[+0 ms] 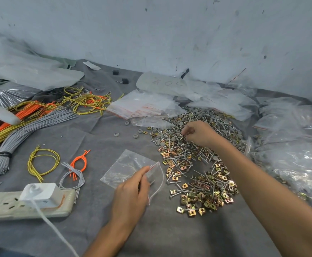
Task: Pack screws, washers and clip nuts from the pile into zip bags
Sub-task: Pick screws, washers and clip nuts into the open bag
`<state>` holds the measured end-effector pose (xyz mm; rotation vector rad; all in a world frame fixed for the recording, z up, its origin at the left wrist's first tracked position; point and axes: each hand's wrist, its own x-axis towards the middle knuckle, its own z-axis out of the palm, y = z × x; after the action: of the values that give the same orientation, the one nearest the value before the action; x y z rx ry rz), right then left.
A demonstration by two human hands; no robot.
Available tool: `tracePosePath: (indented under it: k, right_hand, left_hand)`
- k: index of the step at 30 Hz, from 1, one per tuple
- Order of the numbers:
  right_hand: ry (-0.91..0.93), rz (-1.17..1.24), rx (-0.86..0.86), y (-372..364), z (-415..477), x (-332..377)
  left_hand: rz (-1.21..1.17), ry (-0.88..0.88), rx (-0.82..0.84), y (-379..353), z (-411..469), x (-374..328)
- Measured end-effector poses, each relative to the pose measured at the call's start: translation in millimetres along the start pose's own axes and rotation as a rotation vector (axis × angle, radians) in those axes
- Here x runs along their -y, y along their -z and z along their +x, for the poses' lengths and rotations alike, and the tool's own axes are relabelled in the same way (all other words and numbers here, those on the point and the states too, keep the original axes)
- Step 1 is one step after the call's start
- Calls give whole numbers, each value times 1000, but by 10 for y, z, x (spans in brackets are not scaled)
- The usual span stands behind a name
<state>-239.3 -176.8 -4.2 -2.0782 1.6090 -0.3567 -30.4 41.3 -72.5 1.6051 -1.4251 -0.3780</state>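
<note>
L hand (131, 193): lower centre of frame, palm down. Thumb & fingers pinch the red-striped mouth edge of a clear zip bag (128, 165).
Zip bag: lies flat on the grey cloth (170, 236), just L of the pile. Mouth faces R and gapes open in a curve. A few small parts show faintly inside; type unclear.
R hand (198, 133): centre R, arm coming in from lower R corner. Fingers curled down onto the pile (194, 164), tips bunched tight and pinching small parts that look like screws (181, 154).
Hands: well apart, each on its own thing.
Pile: R of centre, spread top to bottom. Screws & grey washers mostly in its upper part, brass-coloured clip nuts (198, 201) thick along the L and lower edges.
Loose washers (116, 134): a few grey rings on the cloth, just L of the pile's top.
Empty bags (142, 106): fanned stack w/ red strips, above centre, touching the pile's upper L edge.
Filled bags (296, 164): clear heap along the R edge.
Wires: grey bundle (21, 136) mid L, tied w/ a black band; yellow-green loop (42, 162) and orange strands (79, 162) just below it.
Power strip (12, 208): lower L, w/ white adapter (40, 194) plugged in and its cable (53, 229) running to the bottom edge.
Wall (151, 34): pale, scuffed, across the top.
</note>
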Motion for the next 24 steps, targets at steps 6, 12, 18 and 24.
tracePosePath:
  k: [6,12,18,24]
  right_hand:
    - [61,-12,5,136,-322,-7]
    - [142,97,-49,101,-1039,173]
    - [322,201,50,-459,-1639,618]
    - [396,-232,12,-791,-1551,743]
  left_hand:
    - [-6,-5,8,9,-6,-14]
    - [-11,14,24,17,-5,-31]
    - [2,9,5,1,-4,-26]
    - [48,-14,-29,-1,-6,-2]
